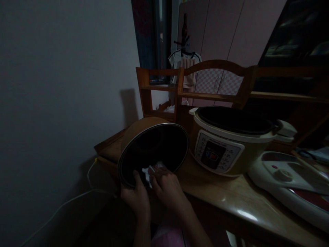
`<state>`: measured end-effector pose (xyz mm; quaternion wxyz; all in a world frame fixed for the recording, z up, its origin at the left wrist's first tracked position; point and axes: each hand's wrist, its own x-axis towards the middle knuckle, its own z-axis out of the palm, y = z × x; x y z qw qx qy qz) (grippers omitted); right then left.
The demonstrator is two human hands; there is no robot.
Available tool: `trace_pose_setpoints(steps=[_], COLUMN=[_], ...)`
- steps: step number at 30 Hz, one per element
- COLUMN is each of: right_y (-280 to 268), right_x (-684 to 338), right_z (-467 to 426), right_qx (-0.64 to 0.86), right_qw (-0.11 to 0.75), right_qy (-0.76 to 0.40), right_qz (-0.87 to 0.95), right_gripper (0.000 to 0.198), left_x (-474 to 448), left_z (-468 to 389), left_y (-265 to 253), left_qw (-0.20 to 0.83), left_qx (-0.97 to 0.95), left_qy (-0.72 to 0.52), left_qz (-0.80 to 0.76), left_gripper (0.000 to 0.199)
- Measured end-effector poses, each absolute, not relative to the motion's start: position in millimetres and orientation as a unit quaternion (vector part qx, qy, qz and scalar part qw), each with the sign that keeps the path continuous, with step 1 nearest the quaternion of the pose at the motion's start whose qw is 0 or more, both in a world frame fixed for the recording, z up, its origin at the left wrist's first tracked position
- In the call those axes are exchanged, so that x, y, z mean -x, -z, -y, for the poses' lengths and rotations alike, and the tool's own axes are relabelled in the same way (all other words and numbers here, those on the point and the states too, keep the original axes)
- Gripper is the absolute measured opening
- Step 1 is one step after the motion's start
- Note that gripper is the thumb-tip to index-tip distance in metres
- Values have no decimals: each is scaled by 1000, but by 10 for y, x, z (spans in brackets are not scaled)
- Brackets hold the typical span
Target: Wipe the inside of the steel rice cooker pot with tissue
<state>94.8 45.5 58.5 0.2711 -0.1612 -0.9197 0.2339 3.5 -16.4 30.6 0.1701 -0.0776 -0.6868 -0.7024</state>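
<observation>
Left hand (pixel 137 198) clamped on tilted pot (pixel 156 144), right hand (pixel 166 187) clutching cloth (pixel 147 174) inside it, pot could slip if left grip loosens

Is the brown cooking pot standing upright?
No, the brown cooking pot is tilted, its mouth facing the camera, the left hand at its rim.

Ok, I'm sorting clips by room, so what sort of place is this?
Probably a room in a home, perhaps a bedroom: there are clothes hanging on a stand and what looks like a wardrobe behind, though a cooker stands on the desk.
</observation>
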Motion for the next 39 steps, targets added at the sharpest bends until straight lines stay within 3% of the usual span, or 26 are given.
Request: trace_pose_setpoints(steps=[15, 32, 39], right_y=[-582, -521, -512], right_x=[-965, -940, -929], right_z=[-459, -429, -424], right_qx=[164, 154, 151], right_qw=[267, 287, 287], right_qy=[-238, -220, -201], right_qz=[919, 919, 924], right_gripper=[29, 31, 27], left_x=[-2, 95, 79], left_z=[169, 316, 428], left_y=[-299, -469, -621], left_qw=[149, 167, 226], left_qx=[100, 123, 69], left_qy=[690, 675, 496], left_qz=[701, 708, 836], left_gripper=[39, 58, 56])
